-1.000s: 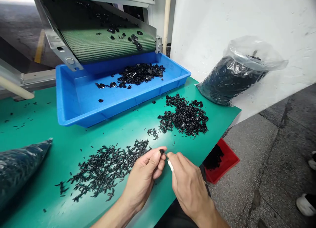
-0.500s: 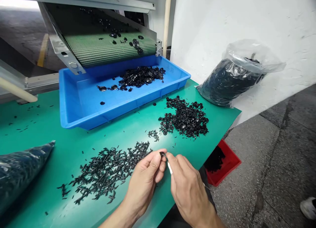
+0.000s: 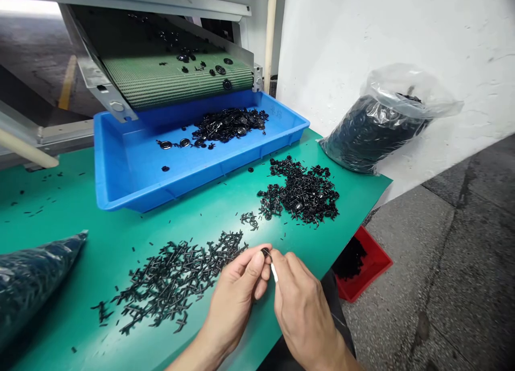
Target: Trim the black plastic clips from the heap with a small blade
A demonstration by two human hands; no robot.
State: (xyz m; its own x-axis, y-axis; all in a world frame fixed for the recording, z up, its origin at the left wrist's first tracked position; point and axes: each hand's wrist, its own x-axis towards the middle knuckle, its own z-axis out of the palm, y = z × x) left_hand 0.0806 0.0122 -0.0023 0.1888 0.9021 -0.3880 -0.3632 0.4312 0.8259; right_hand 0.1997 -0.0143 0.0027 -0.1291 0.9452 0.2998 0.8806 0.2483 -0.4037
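Observation:
Between thumb and fingers, my left hand pinches a small black plastic part. My right hand is closed round a slim tool with a white section; its thin tip meets the black part, and the rest of it is hidden in the fist. Left of my hands, black cross-shaped pieces lie in a loose heap. A denser pile of small black parts lies beyond my hands to the right, with a few pieces between the heaps.
A blue tray holding black parts sits under the end of a green conveyor belt. Clear bags of black pieces stand at the right and lie at the left. A red bin is below the green table's right edge.
The tool and my right hand have shifted slightly left at the black part; my left hand keeps its pinch. On the belt, the blurred discs at the lip now show as separate, sharp ones.

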